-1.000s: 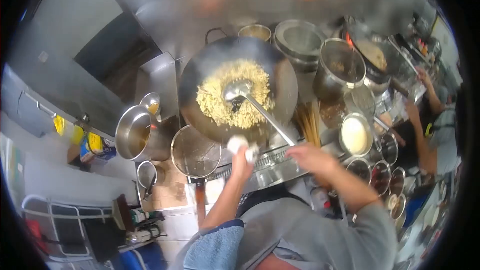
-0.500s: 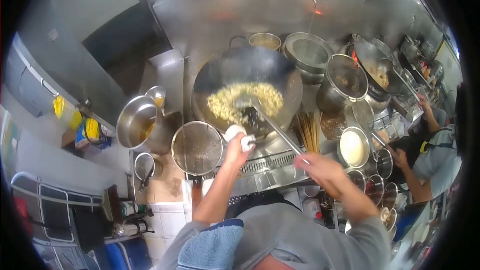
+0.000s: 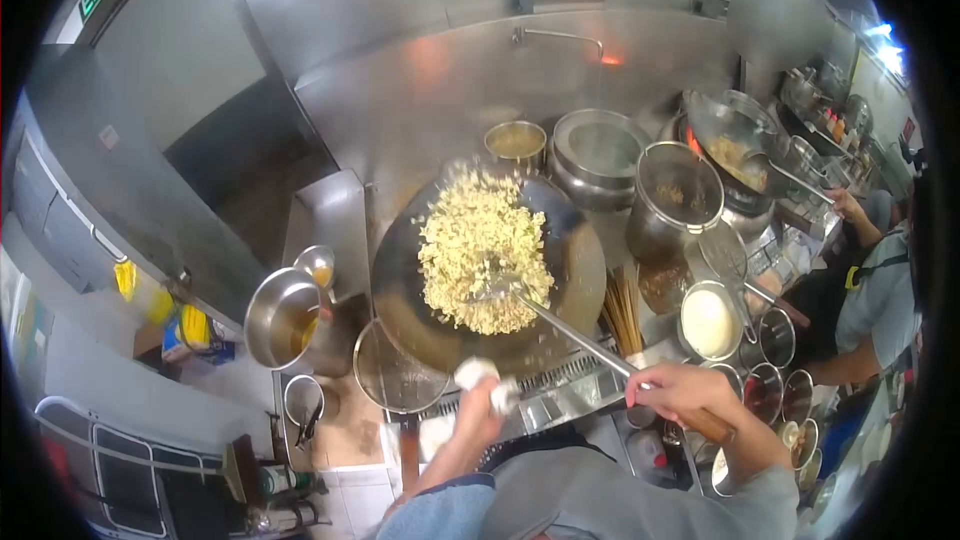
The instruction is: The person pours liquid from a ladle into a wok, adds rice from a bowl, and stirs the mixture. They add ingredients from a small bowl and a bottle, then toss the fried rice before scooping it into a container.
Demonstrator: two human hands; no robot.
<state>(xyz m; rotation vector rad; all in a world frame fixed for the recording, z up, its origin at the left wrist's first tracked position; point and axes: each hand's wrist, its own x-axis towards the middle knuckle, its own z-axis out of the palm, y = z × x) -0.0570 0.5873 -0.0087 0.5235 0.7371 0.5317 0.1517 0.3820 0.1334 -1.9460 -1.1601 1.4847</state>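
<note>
Yellowish fried rice (image 3: 480, 250) flies up over the far rim of a large dark wok (image 3: 400, 285) in front of me. My left hand (image 3: 480, 418) is closed around a folded white cloth (image 3: 476, 373) at the wok's near rim; the wok handle beneath it is hidden. In my right hand (image 3: 685, 390) is a long-handled metal ladle (image 3: 575, 335) with a wooden grip end. Its head reaches into the rice near the wok's middle and is partly covered.
A round strainer (image 3: 402, 368) and a steel pot of brown liquid (image 3: 283, 318) stand left. At right are a bamboo brush (image 3: 624, 315), a strainer over a pot (image 3: 680, 185) and a bowl of pale liquid (image 3: 710, 320). A co-worker's hand (image 3: 848, 208) holds a ladle at another wok.
The rice has gone from lying low in the wok to being thrown upward. The wok has tilted and moved, my hands appear lower, and the camera view has shifted upward.
</note>
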